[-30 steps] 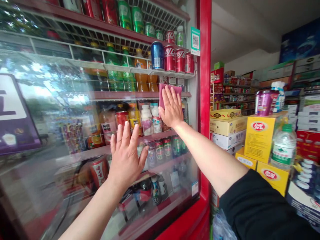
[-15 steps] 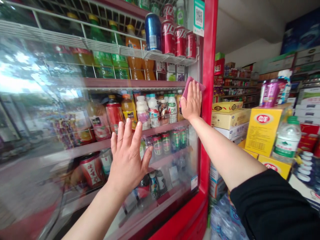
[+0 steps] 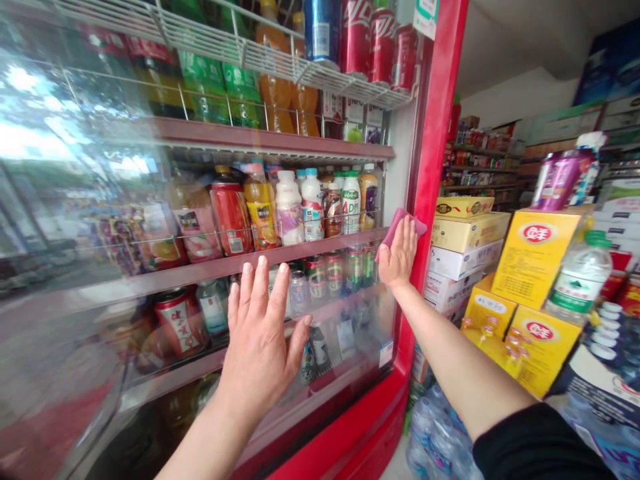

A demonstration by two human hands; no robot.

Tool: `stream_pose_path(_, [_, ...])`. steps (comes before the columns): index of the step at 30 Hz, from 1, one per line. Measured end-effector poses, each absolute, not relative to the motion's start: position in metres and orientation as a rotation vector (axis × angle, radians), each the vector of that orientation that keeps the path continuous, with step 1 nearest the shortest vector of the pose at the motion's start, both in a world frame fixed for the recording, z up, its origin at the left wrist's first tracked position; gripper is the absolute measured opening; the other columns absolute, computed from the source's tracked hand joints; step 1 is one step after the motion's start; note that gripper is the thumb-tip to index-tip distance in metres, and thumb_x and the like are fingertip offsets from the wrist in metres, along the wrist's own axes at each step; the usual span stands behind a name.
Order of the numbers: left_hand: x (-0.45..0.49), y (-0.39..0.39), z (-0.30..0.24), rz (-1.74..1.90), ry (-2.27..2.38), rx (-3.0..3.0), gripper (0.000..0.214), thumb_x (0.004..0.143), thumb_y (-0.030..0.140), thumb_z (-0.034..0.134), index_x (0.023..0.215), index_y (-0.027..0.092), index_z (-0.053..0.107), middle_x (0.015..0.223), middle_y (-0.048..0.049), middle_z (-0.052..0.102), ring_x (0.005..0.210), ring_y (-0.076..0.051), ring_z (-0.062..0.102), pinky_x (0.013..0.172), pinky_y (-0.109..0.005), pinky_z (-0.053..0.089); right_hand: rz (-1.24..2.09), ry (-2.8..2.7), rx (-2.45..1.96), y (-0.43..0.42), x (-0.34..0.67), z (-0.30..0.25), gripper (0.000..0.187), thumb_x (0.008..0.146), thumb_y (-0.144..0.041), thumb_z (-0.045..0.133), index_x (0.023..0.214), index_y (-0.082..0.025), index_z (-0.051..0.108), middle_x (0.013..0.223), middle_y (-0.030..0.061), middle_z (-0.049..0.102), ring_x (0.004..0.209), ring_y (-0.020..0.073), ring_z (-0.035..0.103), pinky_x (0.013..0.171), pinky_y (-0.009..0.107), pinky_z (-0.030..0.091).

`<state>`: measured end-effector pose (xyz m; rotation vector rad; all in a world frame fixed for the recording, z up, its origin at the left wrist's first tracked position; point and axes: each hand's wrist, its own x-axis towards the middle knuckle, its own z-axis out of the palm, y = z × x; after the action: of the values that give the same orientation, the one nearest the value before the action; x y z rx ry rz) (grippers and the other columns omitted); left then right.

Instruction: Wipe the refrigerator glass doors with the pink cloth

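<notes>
A glass-fronted drinks fridge with a red frame [image 3: 434, 173] stands before me. My right hand [image 3: 399, 253], fingers stretched flat, holds a pink cloth [image 3: 403, 223] against the right side of the glass, near the red frame. Part of the cloth sticks out above and to the right of the fingers. My left hand [image 3: 260, 340] is open with its fingers apart, palm toward the glass at lower centre. Nothing shows in it; whether the palm touches the glass, I cannot tell.
Behind the glass, shelves hold bottles [image 3: 289, 210] and cans [image 3: 356, 40]. To the right stand stacked yellow boxes [image 3: 535, 260], a large water bottle [image 3: 577, 277] and purple containers [image 3: 559, 180]. Wrapped water bottles [image 3: 435, 433] lie low beside the fridge.
My right hand has slid the pink cloth down along the right side of the glass. My left hand stays open in about the same place. The camera view has tilted down somewhat.
</notes>
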<state>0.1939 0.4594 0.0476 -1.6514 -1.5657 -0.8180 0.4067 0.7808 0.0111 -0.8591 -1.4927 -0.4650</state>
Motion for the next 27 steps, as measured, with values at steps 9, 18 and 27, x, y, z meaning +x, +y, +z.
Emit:
stream_pose_path(9, [0.179, 0.441, 0.013, -0.836, -1.643, -1.605, 0.086, 0.105, 0.038, 0.060, 0.176, 0.021, 0.016, 0.184, -0.0197, 0.017, 0.173, -0.039, 0.007, 0.135, -0.067, 0.020, -0.300, -1.429, -0.927, 0.725, 0.354, -0.051, 0.082, 0.108, -0.041, 0.035, 0.176, -0.008, 0.004, 0.182, 0.0270, 0.016, 0.172, 0.0391, 0.011, 0.132, 0.074, 0.025])
stream_pose_path(18, [0.172, 0.412, 0.000, -0.872, -1.679, -1.566, 0.087, 0.104, 0.034, 0.062, 0.176, 0.020, 0.016, 0.183, -0.0210, 0.019, 0.172, -0.040, 0.008, 0.134, -0.067, 0.022, -0.345, -1.515, -0.838, 0.666, 0.308, -0.051, 0.083, 0.107, -0.041, 0.036, 0.176, -0.008, 0.004, 0.182, 0.0275, 0.017, 0.171, 0.0415, 0.009, 0.129, 0.077, 0.026])
stream_pose_path(27, [0.144, 0.363, -0.011, -0.971, -1.753, -1.458, 0.091, 0.102, 0.032, 0.063, 0.177, 0.023, 0.011, 0.183, -0.0209, 0.018, 0.172, -0.040, 0.007, 0.134, -0.069, 0.023, -0.409, -1.600, -0.758, 0.603, 0.256, -0.037, 0.084, 0.107, -0.043, 0.037, 0.176, -0.007, 0.005, 0.181, 0.0298, 0.019, 0.172, 0.0421, 0.007, 0.129, 0.078, 0.024])
